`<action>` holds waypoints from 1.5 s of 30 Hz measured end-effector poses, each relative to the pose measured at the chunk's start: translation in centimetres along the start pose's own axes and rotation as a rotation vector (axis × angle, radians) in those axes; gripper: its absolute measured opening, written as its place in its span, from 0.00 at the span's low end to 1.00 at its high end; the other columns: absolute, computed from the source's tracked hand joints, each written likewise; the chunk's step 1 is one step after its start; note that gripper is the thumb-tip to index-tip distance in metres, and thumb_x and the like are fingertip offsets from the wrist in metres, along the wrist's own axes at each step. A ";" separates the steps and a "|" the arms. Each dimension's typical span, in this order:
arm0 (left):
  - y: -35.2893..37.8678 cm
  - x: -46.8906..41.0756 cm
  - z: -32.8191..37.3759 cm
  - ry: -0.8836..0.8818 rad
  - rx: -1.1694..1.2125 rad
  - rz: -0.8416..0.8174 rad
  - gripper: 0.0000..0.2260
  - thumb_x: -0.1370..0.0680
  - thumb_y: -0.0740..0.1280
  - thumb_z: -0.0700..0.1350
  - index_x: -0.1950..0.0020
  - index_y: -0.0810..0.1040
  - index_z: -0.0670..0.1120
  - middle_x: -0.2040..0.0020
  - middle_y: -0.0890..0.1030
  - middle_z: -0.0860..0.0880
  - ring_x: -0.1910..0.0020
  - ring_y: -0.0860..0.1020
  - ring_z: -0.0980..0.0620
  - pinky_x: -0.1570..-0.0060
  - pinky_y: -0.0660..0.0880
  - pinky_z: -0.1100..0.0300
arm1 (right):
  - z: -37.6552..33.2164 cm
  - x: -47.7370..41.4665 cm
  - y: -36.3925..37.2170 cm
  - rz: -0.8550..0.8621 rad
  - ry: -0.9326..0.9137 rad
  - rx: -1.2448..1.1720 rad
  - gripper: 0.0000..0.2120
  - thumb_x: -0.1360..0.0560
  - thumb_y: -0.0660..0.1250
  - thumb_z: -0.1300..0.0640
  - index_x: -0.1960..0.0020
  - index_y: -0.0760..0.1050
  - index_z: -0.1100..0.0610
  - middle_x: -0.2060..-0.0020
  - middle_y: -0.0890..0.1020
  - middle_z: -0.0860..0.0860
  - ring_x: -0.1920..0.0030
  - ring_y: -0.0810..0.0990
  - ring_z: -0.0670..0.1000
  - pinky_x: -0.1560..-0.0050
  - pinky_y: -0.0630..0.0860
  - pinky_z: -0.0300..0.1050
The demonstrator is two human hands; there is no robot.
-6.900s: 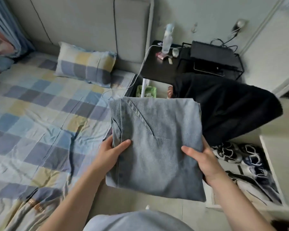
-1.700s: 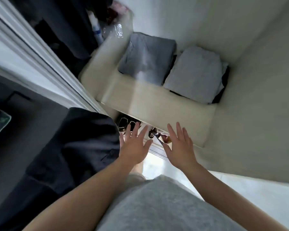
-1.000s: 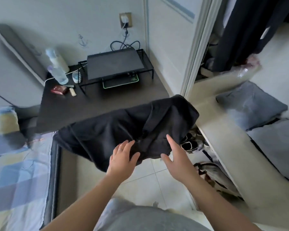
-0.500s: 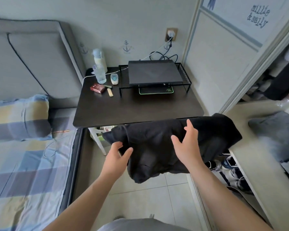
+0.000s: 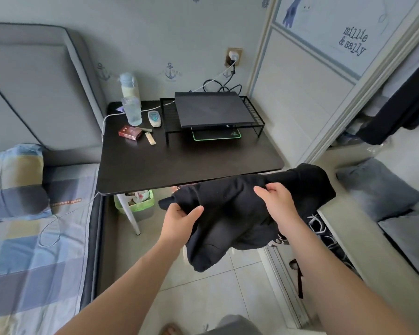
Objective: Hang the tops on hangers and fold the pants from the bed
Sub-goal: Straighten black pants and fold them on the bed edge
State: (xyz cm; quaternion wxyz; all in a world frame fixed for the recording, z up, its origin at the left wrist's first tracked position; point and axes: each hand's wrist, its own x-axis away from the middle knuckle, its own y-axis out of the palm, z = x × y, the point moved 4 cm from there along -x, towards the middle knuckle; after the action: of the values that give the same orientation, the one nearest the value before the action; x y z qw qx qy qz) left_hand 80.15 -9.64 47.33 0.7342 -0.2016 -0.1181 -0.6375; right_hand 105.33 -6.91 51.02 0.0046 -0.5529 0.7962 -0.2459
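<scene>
The left hand (image 5: pixel 182 215) and right hand (image 5: pixel 277 200) are gripping bunched folds of the black garment (image 5: pixel 228 209), which is sagging limp and light below them and probably handling better by its edges.

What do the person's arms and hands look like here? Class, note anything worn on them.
The left hand and right hand are bare: no gloves, and no watch, bracelet or ring can be made out. Both forearms are uncovered down to the picture's lower edge, so no sleeves show.
</scene>
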 end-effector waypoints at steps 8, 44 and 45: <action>-1.6 1.4 4.1 -0.024 0.311 -0.054 0.05 0.22 0.71 0.48 0.48 0.83 0.48 0.52 0.86 0.51 0.52 0.84 0.52 0.57 0.77 0.60 | -5.4 0.6 -0.3 -0.195 0.012 -0.162 0.24 0.35 0.75 0.39 0.47 0.84 0.55 0.48 0.85 0.49 0.41 0.80 0.52 0.35 0.73 0.53; -45.7 41.4 50.8 1.054 0.174 0.732 0.10 0.25 0.67 0.35 0.45 0.79 0.36 0.53 0.82 0.39 0.55 0.81 0.42 0.44 0.79 0.43 | -61.4 41.6 4.0 -0.614 -1.366 -0.538 0.08 0.21 0.66 0.60 0.52 0.83 0.62 0.53 0.85 0.62 0.49 0.84 0.63 0.42 0.79 0.64; -47.7 42.6 51.0 1.068 0.151 0.752 0.08 0.25 0.68 0.34 0.46 0.78 0.37 0.53 0.81 0.39 0.55 0.82 0.42 0.45 0.79 0.43 | -61.9 43.2 5.6 -0.635 -1.380 -0.536 0.08 0.22 0.66 0.60 0.52 0.83 0.62 0.53 0.84 0.63 0.49 0.84 0.63 0.43 0.79 0.63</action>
State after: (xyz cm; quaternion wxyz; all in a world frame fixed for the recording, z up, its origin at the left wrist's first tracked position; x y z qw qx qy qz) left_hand 44.33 -29.80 118.01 0.8768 0.1671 0.2964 -0.3399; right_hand 66.29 -19.60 114.67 0.2923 -0.7623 0.4506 0.3611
